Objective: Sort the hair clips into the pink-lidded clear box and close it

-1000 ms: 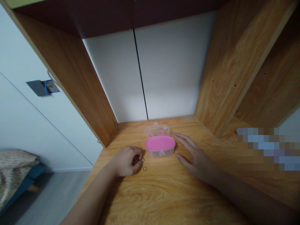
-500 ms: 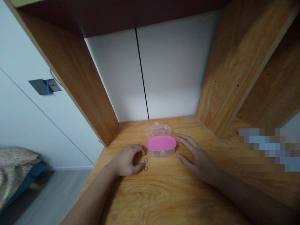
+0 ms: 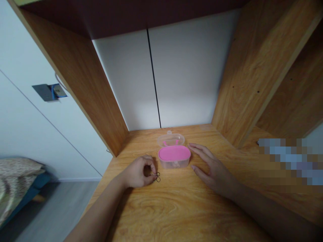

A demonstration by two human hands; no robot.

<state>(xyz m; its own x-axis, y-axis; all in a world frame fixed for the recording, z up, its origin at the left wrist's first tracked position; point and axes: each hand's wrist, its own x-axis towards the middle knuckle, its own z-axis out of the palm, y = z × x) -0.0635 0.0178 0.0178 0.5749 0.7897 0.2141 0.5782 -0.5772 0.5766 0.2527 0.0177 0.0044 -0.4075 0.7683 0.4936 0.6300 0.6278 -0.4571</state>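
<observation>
Pink-topped oval box (image 3: 174,154), clear lid (image 3: 171,139) already open, between left fingers (image 3: 151,164) pinching dark rings (image 3: 158,177) outside it and spread right fingers (image 3: 201,149).

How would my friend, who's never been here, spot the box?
On the desk, look between the left hand and the right hand. The box is oval, with a clear lid open behind it. Its wide pink top sets it apart from the small rings.

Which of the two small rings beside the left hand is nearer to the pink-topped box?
The upper ring in the picture, toward the pink-topped box; the lower ring sits closer to the camera, farther from the box.
</observation>
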